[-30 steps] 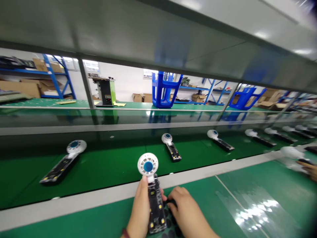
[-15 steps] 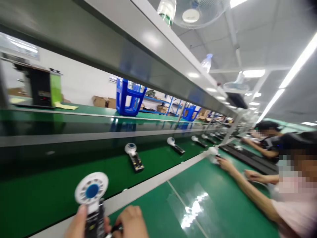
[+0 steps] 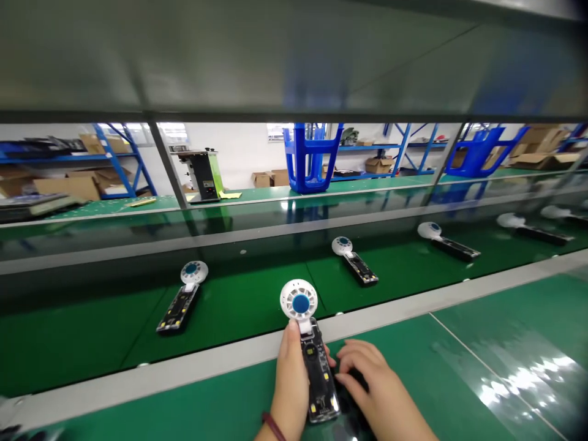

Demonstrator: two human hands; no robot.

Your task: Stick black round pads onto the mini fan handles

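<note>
The thumb of the left hand presses the front of a device just below its white head, the other fingers wrapped behind, clamping it upright and slightly tilted above the near edge of a green worktop. The right hand curls beside the device's lower right side, thumb and forefinger close together; whether they pinch anything cannot be told. A dark red band circles the left wrist. Beyond a pale rail, similar devices lie spaced along a glossy green belt, one to the left, the others to the right. Across the belt, a black machine and two blue stools stand on a farther green surface.
</note>
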